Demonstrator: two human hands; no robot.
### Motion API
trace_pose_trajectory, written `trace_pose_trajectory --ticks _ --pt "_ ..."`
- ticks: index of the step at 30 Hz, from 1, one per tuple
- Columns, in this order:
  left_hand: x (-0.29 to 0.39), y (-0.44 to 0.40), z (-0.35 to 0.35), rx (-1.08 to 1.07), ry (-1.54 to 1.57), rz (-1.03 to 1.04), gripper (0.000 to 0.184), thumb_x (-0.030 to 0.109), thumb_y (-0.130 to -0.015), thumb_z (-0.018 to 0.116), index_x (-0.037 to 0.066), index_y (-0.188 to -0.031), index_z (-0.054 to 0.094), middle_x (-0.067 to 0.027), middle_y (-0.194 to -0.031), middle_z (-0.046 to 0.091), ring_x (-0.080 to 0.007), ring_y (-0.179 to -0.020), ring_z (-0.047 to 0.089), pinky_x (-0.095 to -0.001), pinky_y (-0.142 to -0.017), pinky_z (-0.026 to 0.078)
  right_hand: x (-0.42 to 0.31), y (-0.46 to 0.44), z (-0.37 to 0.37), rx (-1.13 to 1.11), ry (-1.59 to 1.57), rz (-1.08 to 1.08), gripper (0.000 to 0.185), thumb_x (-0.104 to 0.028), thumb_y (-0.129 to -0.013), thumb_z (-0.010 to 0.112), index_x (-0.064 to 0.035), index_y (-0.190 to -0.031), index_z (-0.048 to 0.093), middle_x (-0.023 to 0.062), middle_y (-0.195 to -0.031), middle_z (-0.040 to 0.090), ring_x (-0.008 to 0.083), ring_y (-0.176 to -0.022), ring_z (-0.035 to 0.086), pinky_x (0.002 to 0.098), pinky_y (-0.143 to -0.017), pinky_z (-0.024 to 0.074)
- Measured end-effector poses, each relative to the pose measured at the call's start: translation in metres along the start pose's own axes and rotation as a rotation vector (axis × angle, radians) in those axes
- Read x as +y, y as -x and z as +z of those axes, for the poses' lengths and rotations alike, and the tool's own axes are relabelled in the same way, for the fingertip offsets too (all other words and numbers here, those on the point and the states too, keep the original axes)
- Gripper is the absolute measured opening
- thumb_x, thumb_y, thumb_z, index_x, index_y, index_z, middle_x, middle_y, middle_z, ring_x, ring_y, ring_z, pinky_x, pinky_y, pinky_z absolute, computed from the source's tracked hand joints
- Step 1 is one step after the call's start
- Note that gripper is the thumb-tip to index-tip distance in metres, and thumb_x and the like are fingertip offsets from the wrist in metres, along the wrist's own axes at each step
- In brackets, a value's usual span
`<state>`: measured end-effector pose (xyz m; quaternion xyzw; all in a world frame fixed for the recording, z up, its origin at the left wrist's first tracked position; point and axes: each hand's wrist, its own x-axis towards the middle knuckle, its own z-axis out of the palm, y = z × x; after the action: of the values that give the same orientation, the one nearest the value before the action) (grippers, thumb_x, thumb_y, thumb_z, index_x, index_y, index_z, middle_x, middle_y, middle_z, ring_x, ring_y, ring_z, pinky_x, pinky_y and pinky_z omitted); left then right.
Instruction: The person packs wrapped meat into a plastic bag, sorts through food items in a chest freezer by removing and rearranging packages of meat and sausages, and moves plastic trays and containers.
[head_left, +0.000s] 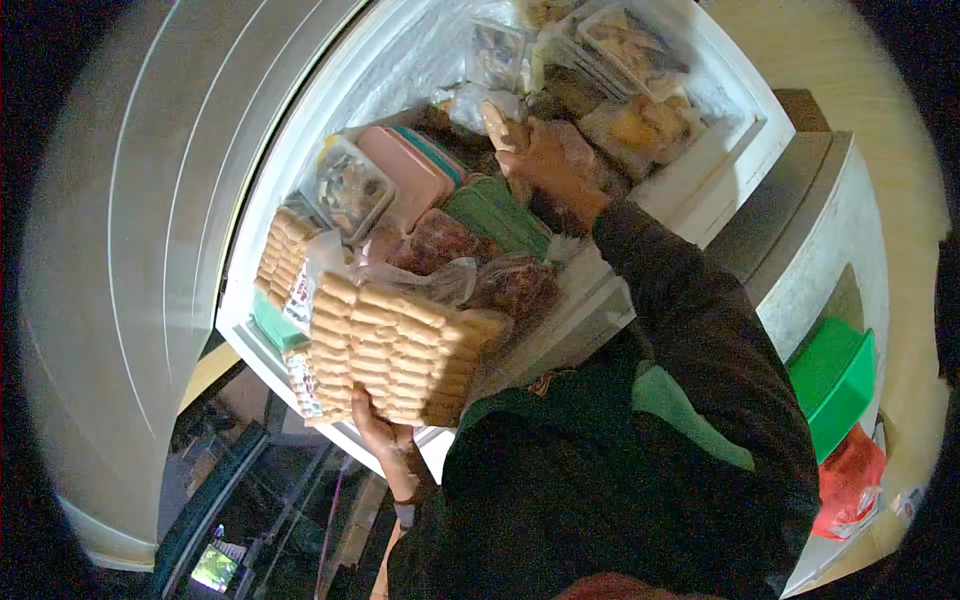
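Note:
My left hand (385, 435) grips a flat clear pack of sausages (390, 345) by its near edge, thumb on top, over the near left corner of the chest freezer (590, 335). My right hand (550, 165) reaches into the freezer, its fingers closed around a pale tan, elongated piece (494, 125) whose kind I cannot make out. Beside that hand lie a green container (500, 215) and frosted bags of food (645, 130). A second sausage pack (283, 245) rests at the freezer's left side, partly hidden.
Pink-lidded box (405, 175), clear tub (352, 190) and bags of dark red meat (440, 242) fill the freezer's middle. Further trays (630, 45) are stacked at the far end. The raised lid (150, 200) stands on the left. A green bin (835, 385) and red bag (852, 485) are right.

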<state>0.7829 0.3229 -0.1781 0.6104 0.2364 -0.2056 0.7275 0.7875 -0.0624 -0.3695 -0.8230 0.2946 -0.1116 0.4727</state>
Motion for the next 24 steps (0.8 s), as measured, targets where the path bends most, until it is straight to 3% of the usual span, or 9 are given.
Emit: trace_pose_trajectory --ticks 2,5,8,9,12,14,16,19,24 --pt "-0.003 0.005 -0.005 0.027 0.080 0.004 0.056 0.032 -0.080 0.058 0.005 -0.126 0.040 -0.0116 -0.122 0.048 -0.0290 -0.109 0.049 -0.0464 -0.091 0.042 -0.027 0.005 -0.010 0.033 -0.113 -0.034 0.057 -0.028 -0.062 0.072 0.0068 -0.103 0.052 0.0230 -0.085 0.060 0.0329 -0.081 0.060 0.0407 -0.071 0.0464" --pt "-0.009 0.007 -0.022 0.077 0.110 -0.006 0.054 0.030 -0.081 0.056 0.006 -0.127 0.040 -0.0109 -0.123 0.047 -0.0283 -0.112 0.047 -0.0461 -0.093 0.040 0.037 -0.005 0.055 0.276 0.001 -0.131 0.061 -0.024 -0.064 0.068 0.0078 -0.111 0.045 0.0266 -0.086 0.059 0.0370 -0.084 0.059 0.0441 -0.072 0.0464" --pt "-0.017 0.004 -0.034 0.090 0.085 0.035 0.053 0.030 -0.083 0.054 0.006 -0.128 0.039 -0.0104 -0.124 0.047 -0.0284 -0.112 0.047 -0.0457 -0.093 0.040 0.014 -0.005 0.048 0.115 0.151 0.157 0.062 -0.022 -0.066 0.066 0.0077 -0.114 0.042 0.0280 -0.087 0.059 0.0376 -0.084 0.059 0.0443 -0.074 0.0469" --pt "-0.024 0.003 -0.046 0.059 -0.066 0.111 0.052 0.030 -0.085 0.051 0.005 -0.128 0.039 -0.0101 -0.125 0.046 -0.0284 -0.113 0.046 -0.0451 -0.093 0.039 0.014 -0.007 0.040 0.014 0.183 0.220 0.058 -0.022 -0.065 0.066 0.0074 -0.111 0.045 0.0269 -0.088 0.059 0.0360 -0.083 0.060 0.0431 -0.073 0.0473" --pt "-0.028 -0.001 -0.045 0.051 0.081 0.017 0.051 0.031 -0.088 0.045 0.004 -0.131 0.036 -0.0107 -0.129 0.043 -0.0272 -0.114 0.045 -0.0433 -0.094 0.039 0.005 -0.038 -0.019 -0.402 0.108 0.491 0.052 -0.023 -0.065 0.066 0.0068 -0.106 0.051 0.0244 -0.087 0.060 0.0326 -0.080 0.061 0.0409 -0.071 0.0480" --pt "-0.034 -0.008 -0.051 0.007 0.197 -0.041 0.051 0.031 -0.089 0.044 0.005 -0.132 0.035 -0.0107 -0.130 0.042 -0.0268 -0.115 0.045 -0.0433 -0.095 0.039 0.032 -0.044 -0.033 -0.332 0.035 0.432 0.050 -0.023 -0.065 0.066 0.0065 -0.103 0.053 0.0227 -0.088 0.061 0.0307 -0.080 0.061 0.0400 -0.071 0.0481" --pt "-0.041 -0.013 -0.054 -0.010 0.260 -0.058 0.050 0.032 -0.090 0.043 0.005 -0.132 0.034 -0.0106 -0.130 0.042 -0.0269 -0.116 0.045 -0.0437 -0.095 0.038 0.094 -0.028 -0.011 0.102 -0.012 0.102 0.048 -0.024 -0.065 0.067 0.0062 -0.100 0.055 0.0206 -0.088 0.062 0.0287 -0.080 0.061 0.0390 -0.071 0.0482" --pt "-0.039 -0.014 -0.050 0.000 0.274 -0.075 0.048 0.033 -0.091 0.042 0.007 -0.131 0.035 -0.0102 -0.130 0.043 -0.0280 -0.116 0.044 -0.0444 -0.096 0.038 0.108 -0.019 -0.035 -0.066 -0.085 0.261 0.050 -0.026 -0.065 0.068 0.0062 -0.102 0.054 0.0190 -0.092 0.062 0.0296 -0.083 0.060 0.0389 -0.073 0.0479" --pt "-0.038 -0.019 -0.052 0.028 0.218 -0.104 0.049 0.035 -0.090 0.042 0.007 -0.130 0.037 -0.0098 -0.129 0.044 -0.0287 -0.116 0.044 -0.0454 -0.095 0.037 0.104 -0.030 -0.052 0.046 0.153 0.228 0.049 -0.026 -0.067 0.068 0.0038 -0.103 0.053 0.0165 -0.094 0.061 0.0277 -0.085 0.059 0.0379 -0.075 0.0470"
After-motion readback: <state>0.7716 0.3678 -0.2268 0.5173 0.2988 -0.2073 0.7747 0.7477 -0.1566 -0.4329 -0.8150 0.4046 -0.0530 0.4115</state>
